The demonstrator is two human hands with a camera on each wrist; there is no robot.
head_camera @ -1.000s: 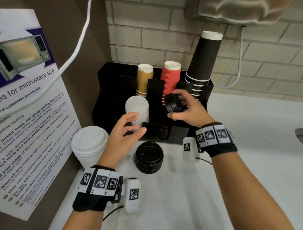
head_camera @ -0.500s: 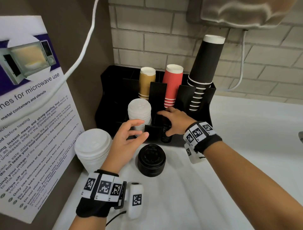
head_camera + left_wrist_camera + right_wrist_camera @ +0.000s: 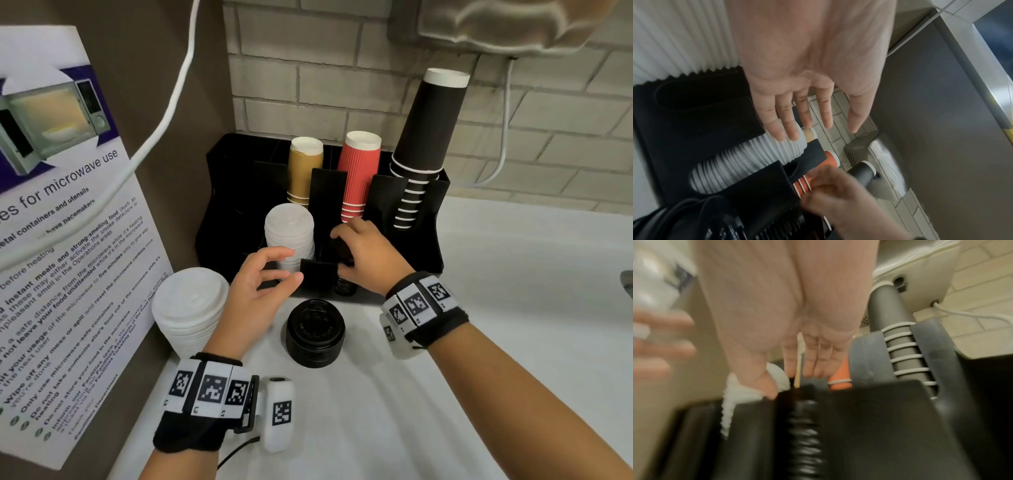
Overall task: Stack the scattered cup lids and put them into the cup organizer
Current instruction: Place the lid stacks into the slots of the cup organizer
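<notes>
From the head view, the right hand [image 3: 368, 255] is down over the middle front slot of the black organizer [image 3: 404, 253], fingers draped on top of the black lids [image 3: 345, 286] sitting in that slot, likely seating them so the column settles straight. Whether it grips or only presses, I cannot tell from here. The left hand [image 3: 262, 284] hovers just in front of the organizer, fingers spread and loosely bent, holding nothing. More work waits on the counter: a short stack of black lids [image 3: 315, 332] between the two wrists, and a tall stack of white lids [image 3: 190, 310] against the poster [image 3: 68, 240]. White lids [image 3: 290, 236] already fill the neighbouring slot, with cups behind, so each size has its own bay.

The left wrist view confirms it: the left palm [image 3: 807, 65] is flat and open, fingers [image 3: 789, 123] straight above the ribbed white column [image 3: 748, 164], touching nothing.

The right wrist view is blurred. The right fingers [image 3: 813, 360] point down, nearly straight, at the slot's mouth above the ribbed black column [image 3: 805, 431]; nothing looks pinched, so I read this as a push, not a hold.
</notes>
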